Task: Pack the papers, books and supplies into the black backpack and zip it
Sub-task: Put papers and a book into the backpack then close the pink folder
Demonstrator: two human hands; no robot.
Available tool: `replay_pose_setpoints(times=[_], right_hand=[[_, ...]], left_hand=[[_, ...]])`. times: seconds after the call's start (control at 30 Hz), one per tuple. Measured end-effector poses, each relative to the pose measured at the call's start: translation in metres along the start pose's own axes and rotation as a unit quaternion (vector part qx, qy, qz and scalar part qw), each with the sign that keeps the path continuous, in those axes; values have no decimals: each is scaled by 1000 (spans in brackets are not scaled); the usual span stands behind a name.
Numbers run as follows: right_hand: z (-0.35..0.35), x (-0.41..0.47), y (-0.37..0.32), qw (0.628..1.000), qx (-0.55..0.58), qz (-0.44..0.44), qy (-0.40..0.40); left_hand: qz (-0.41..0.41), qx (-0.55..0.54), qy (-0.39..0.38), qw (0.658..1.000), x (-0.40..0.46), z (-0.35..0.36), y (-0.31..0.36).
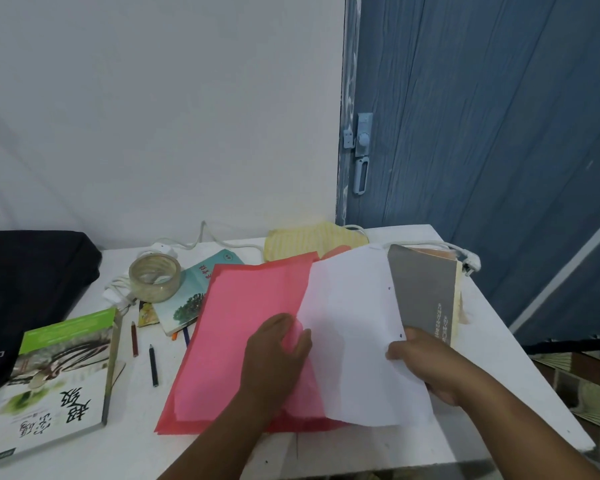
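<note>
Pink paper sheets (236, 327) lie spread in the middle of the white table (492, 393). My left hand (274, 355) rests flat on them, fingers straight. A white sheet (350, 327) overlaps the pink ones on the right; my right hand (426, 365) pinches its right edge. A grey book (426, 289) lies under that edge. The black backpack (28, 289) sits at the far left. A green-covered book (59, 375) lies front left, a teal book (194, 292) behind the pink sheets. A tape roll (155, 278) and pencils (153, 365) lie between them.
A yellow cloth (305, 242) lies at the back of the table by the wall. White cables and a plug (465, 259) run along the back edge. A blue door (482, 116) stands right of the table, whose right edge drops off near my right arm.
</note>
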State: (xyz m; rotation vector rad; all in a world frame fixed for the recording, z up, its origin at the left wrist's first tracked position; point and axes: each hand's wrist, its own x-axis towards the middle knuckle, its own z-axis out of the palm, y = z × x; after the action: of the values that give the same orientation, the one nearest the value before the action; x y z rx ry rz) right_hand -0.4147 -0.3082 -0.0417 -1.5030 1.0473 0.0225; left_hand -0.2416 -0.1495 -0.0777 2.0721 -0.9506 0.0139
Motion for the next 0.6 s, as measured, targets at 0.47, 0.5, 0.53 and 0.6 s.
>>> replay_pose_setpoints(times=[0.47,0.5,0.53,0.6], right_hand=[[52,26,-25,995,-63,-69,-26],[50,26,-26,996,-48,-63,-29],[46,27,-24,998,-27,-53,-24],[37,28,-18,999,28,-33,8]], left_hand=[[3,14,-19,1000,-1,-5,4],[1,16,-17,1000,-1,-7,3],[0,17,-17,1000,-1,-7,1],[-2,16,-17,1000,-2,-8,-2]])
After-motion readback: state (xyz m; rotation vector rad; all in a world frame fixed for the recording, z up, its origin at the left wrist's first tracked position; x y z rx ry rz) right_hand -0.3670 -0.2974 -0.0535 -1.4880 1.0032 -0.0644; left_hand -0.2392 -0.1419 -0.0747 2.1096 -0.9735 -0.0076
